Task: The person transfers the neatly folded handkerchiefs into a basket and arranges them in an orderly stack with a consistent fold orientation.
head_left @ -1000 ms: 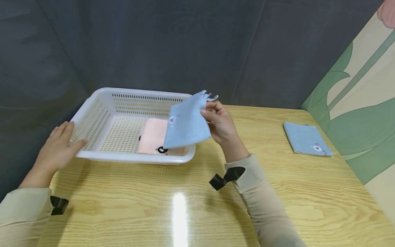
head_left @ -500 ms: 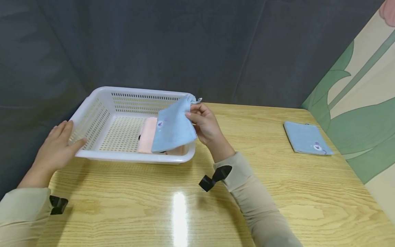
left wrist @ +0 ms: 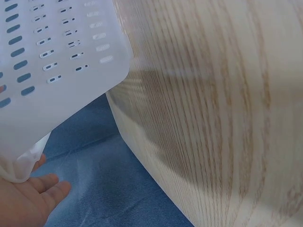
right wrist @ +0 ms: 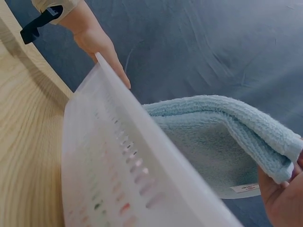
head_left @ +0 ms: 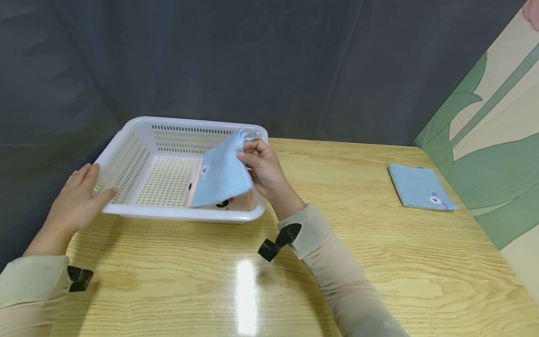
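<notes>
My right hand (head_left: 266, 169) pinches a folded light-blue towel (head_left: 222, 169) by its back right corner, thumb on top. The towel slants down into the right part of a white perforated plastic basket (head_left: 177, 213), over a folded pink towel (head_left: 236, 202) with black markings, which it mostly covers. The right wrist view shows the blue towel's fluffy folded layers (right wrist: 203, 127) and a small white label. At the basket's left end, my left hand (head_left: 77, 206) rests against the rim with its fingers extended.
Another folded blue towel (head_left: 421, 186) with a small embroidered face lies on the right of the wooden table (head_left: 370, 262). Behind the table hangs a dark cloth (head_left: 252, 61). A painted wall (head_left: 497, 154) borders the right side.
My right hand has moved left and brought the blue towel from the basket's right edge to over the pink towel, covering more of it. My left hand stays at the rim.
</notes>
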{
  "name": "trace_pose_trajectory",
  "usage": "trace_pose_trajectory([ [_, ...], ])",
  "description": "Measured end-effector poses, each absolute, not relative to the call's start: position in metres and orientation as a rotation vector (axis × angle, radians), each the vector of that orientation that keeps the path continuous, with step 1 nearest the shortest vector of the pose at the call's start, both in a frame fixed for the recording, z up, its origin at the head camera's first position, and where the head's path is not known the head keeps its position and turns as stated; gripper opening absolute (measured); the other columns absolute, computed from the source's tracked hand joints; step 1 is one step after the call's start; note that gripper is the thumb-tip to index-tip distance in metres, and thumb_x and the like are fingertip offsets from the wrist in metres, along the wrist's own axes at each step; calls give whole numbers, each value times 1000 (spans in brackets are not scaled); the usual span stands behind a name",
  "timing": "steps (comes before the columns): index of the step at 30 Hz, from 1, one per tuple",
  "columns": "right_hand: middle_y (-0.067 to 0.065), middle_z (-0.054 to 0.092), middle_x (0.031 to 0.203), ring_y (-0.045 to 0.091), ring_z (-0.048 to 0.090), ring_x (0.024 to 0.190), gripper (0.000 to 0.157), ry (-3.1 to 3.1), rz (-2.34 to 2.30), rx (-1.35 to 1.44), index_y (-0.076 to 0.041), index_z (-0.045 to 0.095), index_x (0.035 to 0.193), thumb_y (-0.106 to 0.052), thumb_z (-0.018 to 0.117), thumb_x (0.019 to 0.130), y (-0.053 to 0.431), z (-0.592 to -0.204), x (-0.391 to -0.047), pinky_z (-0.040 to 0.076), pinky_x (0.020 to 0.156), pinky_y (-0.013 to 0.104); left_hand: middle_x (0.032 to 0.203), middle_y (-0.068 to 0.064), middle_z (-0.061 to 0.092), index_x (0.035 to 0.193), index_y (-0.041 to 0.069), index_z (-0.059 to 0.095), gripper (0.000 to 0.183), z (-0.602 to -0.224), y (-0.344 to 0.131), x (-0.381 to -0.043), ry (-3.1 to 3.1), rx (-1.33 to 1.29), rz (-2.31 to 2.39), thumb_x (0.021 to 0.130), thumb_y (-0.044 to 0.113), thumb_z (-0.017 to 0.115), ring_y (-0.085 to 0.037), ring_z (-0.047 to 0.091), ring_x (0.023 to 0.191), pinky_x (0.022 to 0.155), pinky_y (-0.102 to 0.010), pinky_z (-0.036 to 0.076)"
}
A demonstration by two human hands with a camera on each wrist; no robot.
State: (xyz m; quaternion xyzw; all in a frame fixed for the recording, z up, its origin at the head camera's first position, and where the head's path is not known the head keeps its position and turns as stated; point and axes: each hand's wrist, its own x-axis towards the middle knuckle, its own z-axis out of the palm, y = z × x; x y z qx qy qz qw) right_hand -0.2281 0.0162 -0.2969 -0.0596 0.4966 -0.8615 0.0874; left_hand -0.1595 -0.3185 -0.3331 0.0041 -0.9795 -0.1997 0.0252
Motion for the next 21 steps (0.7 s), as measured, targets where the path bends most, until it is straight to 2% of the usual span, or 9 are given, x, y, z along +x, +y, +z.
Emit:
trace_pose_trajectory([
  [21,-3,50,68,8,50,57,26,1481,-2522,-230,-11,48,75,14,47,80,-8,-303,-235,42,52,20,137,-30,-6,134,-5,-5,75,-336,-318,-159,-3028,23,-621,90,42,32,-44,-9,123,91,-62,3],
])
